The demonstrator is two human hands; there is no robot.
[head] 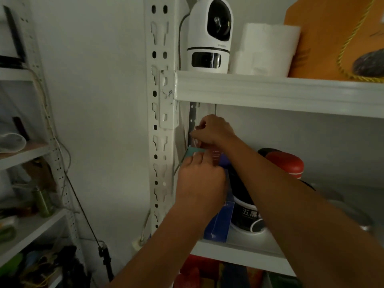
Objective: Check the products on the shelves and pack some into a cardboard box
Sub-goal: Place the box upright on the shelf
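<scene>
The only writing you can read is on the black-and-white tub [247,215] on the middle shelf [239,249]: white Chinese characters starting "五黑", with the rest hidden behind your right forearm. The white security camera [209,36] on the upper shelf has a small grey brand mark above its lower lens, too faint to read. Print on the reddish packet [215,155] is blurred.

You hold that packet at the far left end of the middle shelf, just beside the white slotted post [160,121]. It is small and flat, brownish red, with a paler see-through part near its top. A teal strip [195,151] sticks out to its left.

Your right hand [212,129] is above, fingers curled tight and pinching the packet's top edge. Your left hand [200,179] is below, fingers curled up around the packet's lower part, fingertips touching the teal strip.

Under your hands a blue box [220,221] stands at the near edge of the shelf, touching the tub's left side. Behind the tub, to the right, is a jar with a red cap [286,163].

On the upper shelf a white paper roll [266,48] stands just right of the camera, then an orange bag [324,38] with a yellow cord. A second shelf unit on the far left holds a green bottle [42,201].
</scene>
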